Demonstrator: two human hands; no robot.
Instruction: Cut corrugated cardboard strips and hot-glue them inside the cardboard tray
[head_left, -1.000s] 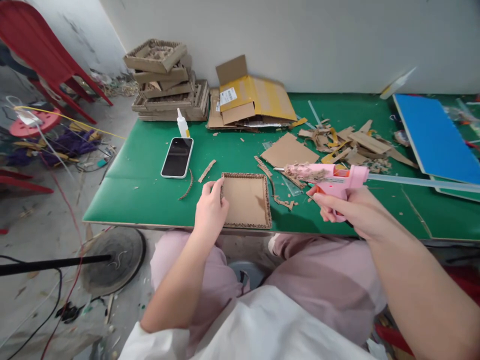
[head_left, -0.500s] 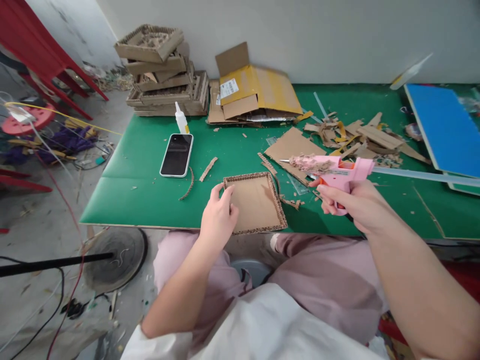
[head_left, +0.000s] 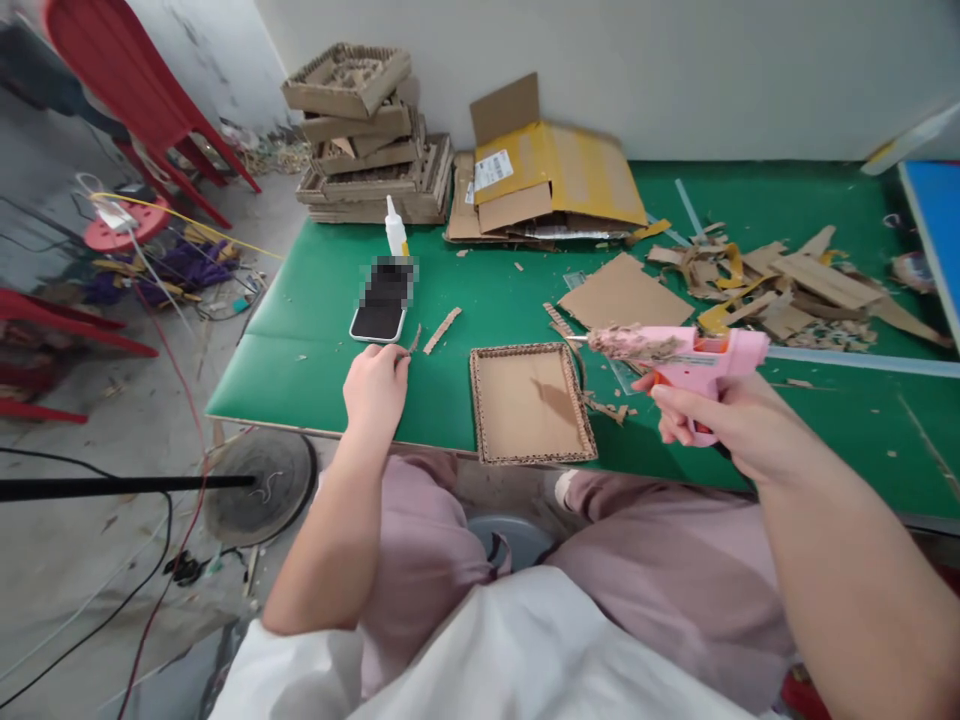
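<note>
My right hand [head_left: 709, 415] is wrapped round the handle of a pink hot glue gun [head_left: 675, 355], its nozzle pointing left and a clear glue stick [head_left: 862, 362] sticking out of its back. Scraps cling to the gun's barrel. My left hand [head_left: 376, 388] is closed at the fingertips on a thin curved cardboard strip [head_left: 417, 338], most of it hidden under the hand. Between my hands a shallow square cardboard tray [head_left: 529, 405] lies at the table's front edge, with corrugated strips along its sides. Another cardboard strip [head_left: 442, 331] lies flat just right of my left hand.
On the green table [head_left: 277, 350] are a phone [head_left: 379, 315], a white glue bottle [head_left: 395, 230], stacked cardboard trays [head_left: 375, 160] and a yellow-taped carton [head_left: 562, 180]. A cardboard sheet [head_left: 626, 290] and scraps [head_left: 810, 280] lie at right. A blue board [head_left: 937, 215] is at the far right.
My left hand has left the tray's left edge, moved left and closed on the curved strip. The glue gun stays raised in my right hand. The view has swung left.
</note>
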